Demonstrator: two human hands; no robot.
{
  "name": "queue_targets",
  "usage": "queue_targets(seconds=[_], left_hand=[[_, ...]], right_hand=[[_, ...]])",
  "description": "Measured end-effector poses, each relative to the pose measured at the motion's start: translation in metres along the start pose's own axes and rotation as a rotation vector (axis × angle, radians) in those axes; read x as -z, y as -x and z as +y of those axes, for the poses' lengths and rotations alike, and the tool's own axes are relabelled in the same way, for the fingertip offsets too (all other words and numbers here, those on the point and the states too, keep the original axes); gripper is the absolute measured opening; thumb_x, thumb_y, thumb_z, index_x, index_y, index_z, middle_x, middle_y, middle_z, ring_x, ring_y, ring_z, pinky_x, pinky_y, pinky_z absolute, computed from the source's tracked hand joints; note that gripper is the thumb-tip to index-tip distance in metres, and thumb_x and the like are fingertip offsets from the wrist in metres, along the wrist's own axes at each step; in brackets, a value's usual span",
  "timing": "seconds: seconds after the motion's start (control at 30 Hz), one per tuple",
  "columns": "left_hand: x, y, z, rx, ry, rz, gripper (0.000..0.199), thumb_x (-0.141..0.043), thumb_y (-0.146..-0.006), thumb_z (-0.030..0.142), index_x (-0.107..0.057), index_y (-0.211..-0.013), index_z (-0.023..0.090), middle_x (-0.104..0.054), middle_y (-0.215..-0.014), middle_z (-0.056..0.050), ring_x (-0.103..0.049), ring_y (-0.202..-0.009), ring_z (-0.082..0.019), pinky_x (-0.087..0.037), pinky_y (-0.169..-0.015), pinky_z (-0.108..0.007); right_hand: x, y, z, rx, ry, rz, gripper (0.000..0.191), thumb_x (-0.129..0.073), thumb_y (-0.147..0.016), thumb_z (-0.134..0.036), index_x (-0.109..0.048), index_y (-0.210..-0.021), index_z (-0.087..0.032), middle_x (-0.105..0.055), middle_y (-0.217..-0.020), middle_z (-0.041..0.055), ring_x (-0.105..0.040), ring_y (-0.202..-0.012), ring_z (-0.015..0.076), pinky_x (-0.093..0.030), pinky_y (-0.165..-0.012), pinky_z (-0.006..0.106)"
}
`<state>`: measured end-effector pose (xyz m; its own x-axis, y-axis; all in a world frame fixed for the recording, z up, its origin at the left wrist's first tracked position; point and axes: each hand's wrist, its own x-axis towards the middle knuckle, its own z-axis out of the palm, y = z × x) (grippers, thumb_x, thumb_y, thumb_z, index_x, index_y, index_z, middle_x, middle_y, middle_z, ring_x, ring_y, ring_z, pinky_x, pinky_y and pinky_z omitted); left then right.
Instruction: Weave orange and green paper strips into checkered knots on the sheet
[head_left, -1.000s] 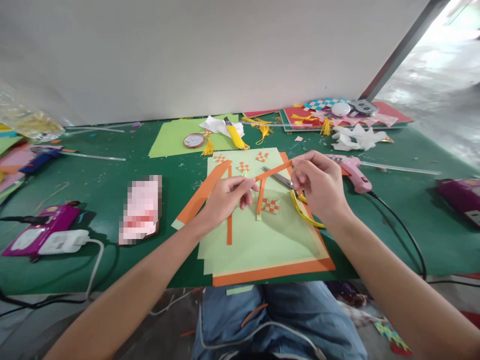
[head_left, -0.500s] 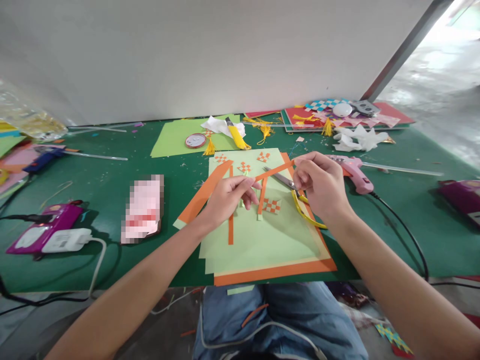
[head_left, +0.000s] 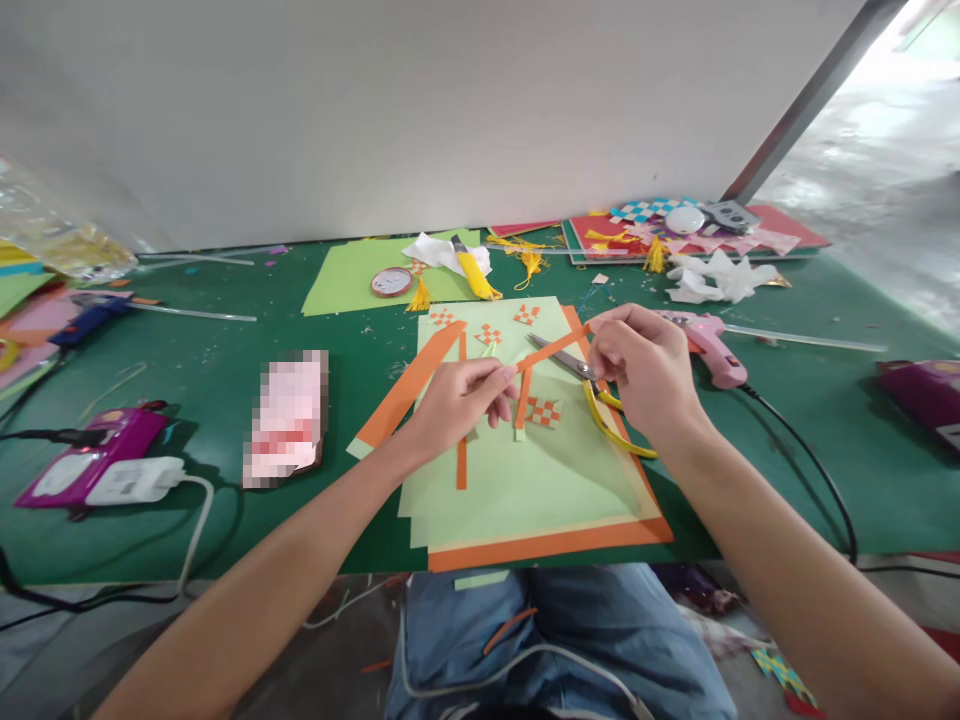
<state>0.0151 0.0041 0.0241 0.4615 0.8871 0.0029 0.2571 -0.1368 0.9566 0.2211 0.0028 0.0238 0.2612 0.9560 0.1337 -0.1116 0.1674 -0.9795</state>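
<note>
Between my hands an orange paper strip (head_left: 555, 347) is stretched at a slant above the pale green sheets (head_left: 525, 490). My left hand (head_left: 469, 395) pinches its lower end between thumb and fingers. At the upper end, my right hand (head_left: 637, 355) grips it with thumb and fingertips. Scissors with yellow handles (head_left: 592, 405) lie beside and partly behind my right hand. Beneath the held strip are another orange strip (head_left: 523, 400) and an orange-and-white checked woven piece (head_left: 545, 412). A long orange strip (head_left: 462, 465) runs under my left hand, next to a wider orange band (head_left: 412, 385).
A pink glue gun (head_left: 712, 345) with a cord lies right of my right hand. At the back are a yellow cutter (head_left: 472, 268), a round tape roll (head_left: 391, 282) and yellow tassels (head_left: 531, 262). Left are a blurred pinkish item (head_left: 289, 420) and a purple power strip (head_left: 97, 460).
My left hand has dipped slightly, its fingers curling in more, and the held strip slants a little lower at that end. My right hand stays almost in place.
</note>
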Motion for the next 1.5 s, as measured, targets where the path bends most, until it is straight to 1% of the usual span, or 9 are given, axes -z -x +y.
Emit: queue_targets(seconds=[0.17, 0.4, 0.57, 0.77, 0.83, 1.0, 1.27, 1.4, 1.5], left_hand=[[0.0, 0.002, 0.002, -0.058, 0.037, -0.053, 0.032, -0.046, -0.097, 0.034, -0.062, -0.078, 0.014, -0.065, -0.065, -0.001, -0.059, -0.057, -0.009, -0.048, -0.058, -0.02], [-0.001, 0.004, -0.001, -0.076, 0.091, -0.09, 0.035, -0.044, -0.097, 0.035, -0.063, -0.079, 0.012, -0.066, -0.066, -0.003, -0.06, -0.056, -0.01, -0.049, -0.059, -0.022], [-0.001, 0.003, -0.003, -0.073, 0.132, -0.098, 0.05, -0.033, -0.1, 0.042, -0.067, -0.084, 0.01, -0.069, -0.069, -0.007, -0.063, -0.06, -0.013, -0.052, -0.065, -0.026], [-0.004, 0.003, -0.002, -0.038, 0.057, -0.116, 0.036, -0.051, -0.094, 0.041, -0.066, -0.079, 0.012, -0.066, -0.065, -0.002, -0.062, -0.056, -0.011, -0.05, -0.06, -0.022], [-0.005, 0.003, -0.002, -0.027, 0.041, -0.129, 0.035, -0.052, -0.094, 0.041, -0.066, -0.078, 0.013, -0.066, -0.064, -0.002, -0.06, -0.054, -0.01, -0.05, -0.057, -0.022], [-0.005, 0.002, -0.005, -0.024, 0.009, -0.131, 0.037, -0.05, -0.095, 0.041, -0.066, -0.075, 0.014, -0.064, -0.062, -0.001, -0.058, -0.051, -0.009, -0.048, -0.055, -0.021], [-0.004, 0.001, -0.006, -0.055, -0.029, -0.081, 0.032, -0.052, -0.094, 0.039, -0.069, -0.083, 0.015, -0.061, -0.058, 0.001, -0.055, -0.05, -0.008, -0.044, -0.05, -0.019], [-0.004, 0.001, -0.004, -0.034, 0.057, -0.086, 0.032, -0.054, -0.093, 0.039, -0.07, -0.086, 0.013, -0.066, -0.062, -0.001, -0.059, -0.052, -0.009, -0.048, -0.055, -0.02], [-0.004, 0.0, -0.002, 0.015, 0.163, -0.101, 0.041, -0.046, -0.096, 0.043, -0.069, -0.09, 0.01, -0.068, -0.067, -0.005, -0.064, -0.057, -0.012, -0.052, -0.061, -0.023]], right_hand=[[0.001, -0.002, 0.0, -0.061, -0.047, -0.018, 0.012, -0.061, -0.068, -0.012, -0.057, -0.059, -0.019, -0.034, -0.048, -0.0073, -0.044, -0.041, 0.0079, -0.029, -0.039, 0.023], [0.002, -0.004, 0.0, -0.086, -0.056, -0.037, 0.014, -0.062, -0.071, -0.013, -0.056, -0.06, -0.018, -0.033, -0.049, -0.0073, -0.043, -0.041, 0.0075, -0.026, -0.04, 0.023], [0.0, 0.001, 0.0, -0.104, -0.02, -0.219, 0.012, -0.063, -0.075, -0.014, -0.059, -0.064, -0.017, -0.037, -0.048, -0.007, -0.042, -0.042, 0.0064, -0.025, -0.042, 0.023], [-0.005, 0.008, 0.007, -0.072, 0.058, -0.384, 0.013, -0.065, -0.082, -0.023, -0.06, -0.071, -0.018, -0.047, -0.047, -0.0063, -0.042, -0.042, 0.0066, -0.03, -0.044, 0.023], [-0.006, 0.009, 0.007, -0.06, 0.067, -0.412, 0.015, -0.065, -0.083, -0.024, -0.06, -0.07, -0.018, -0.048, -0.047, -0.0063, -0.042, -0.043, 0.0068, -0.032, -0.045, 0.023], [-0.005, 0.009, 0.007, -0.02, 0.053, -0.399, 0.016, -0.066, -0.083, -0.025, -0.059, -0.07, -0.018, -0.05, -0.047, -0.0059, -0.042, -0.043, 0.0069, -0.032, -0.045, 0.024], [-0.003, 0.008, 0.007, 0.047, 0.081, -0.342, 0.014, -0.067, -0.083, -0.027, -0.061, -0.073, -0.018, -0.051, -0.048, -0.0054, -0.043, -0.044, 0.0074, -0.03, -0.044, 0.024], [-0.004, 0.009, 0.005, 0.04, 0.105, -0.369, 0.015, -0.066, -0.084, -0.028, -0.062, -0.074, -0.018, -0.051, -0.048, -0.0054, -0.042, -0.044, 0.0071, -0.031, -0.045, 0.023], [-0.007, 0.012, 0.003, 0.025, 0.158, -0.43, 0.017, -0.065, -0.085, -0.03, -0.063, -0.074, -0.017, -0.051, -0.049, -0.0052, -0.043, -0.045, 0.0068, -0.033, -0.045, 0.023]])
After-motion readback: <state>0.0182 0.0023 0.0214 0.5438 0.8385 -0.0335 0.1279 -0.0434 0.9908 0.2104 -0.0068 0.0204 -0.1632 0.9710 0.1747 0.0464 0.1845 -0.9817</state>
